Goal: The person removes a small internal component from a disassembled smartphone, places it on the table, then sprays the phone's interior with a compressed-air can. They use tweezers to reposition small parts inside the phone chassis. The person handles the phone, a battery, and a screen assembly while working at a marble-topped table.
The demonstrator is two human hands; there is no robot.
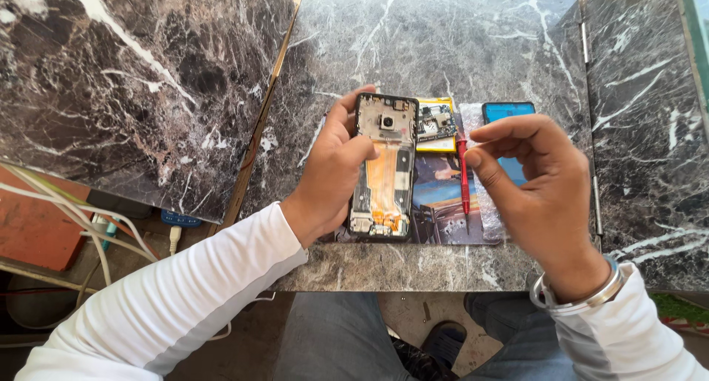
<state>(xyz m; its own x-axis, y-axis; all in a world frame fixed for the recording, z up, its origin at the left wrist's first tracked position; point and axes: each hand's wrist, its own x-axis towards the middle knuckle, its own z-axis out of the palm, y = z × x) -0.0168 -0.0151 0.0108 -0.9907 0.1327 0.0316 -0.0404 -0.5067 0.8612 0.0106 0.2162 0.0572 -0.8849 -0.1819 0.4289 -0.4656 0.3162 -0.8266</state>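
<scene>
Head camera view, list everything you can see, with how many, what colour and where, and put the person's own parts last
opened phone frame: one, black with orange flex inside, held upright over the mat
screwdriver: one, red, lying on the mat right of the phone
circuit board: one, dark, on a yellow battery behind the phone
phone back cover: one, blue with black rim, partly behind the right hand
picture mat: one, multicoloured, under the parts
marble table: grey, white veins, centre
cables: several, white, lower left
left hand: grips the phone frame's left edge
right hand: raised, fingers pinched, whether it holds anything cannot be told
bangle: one, silver, right wrist
</scene>
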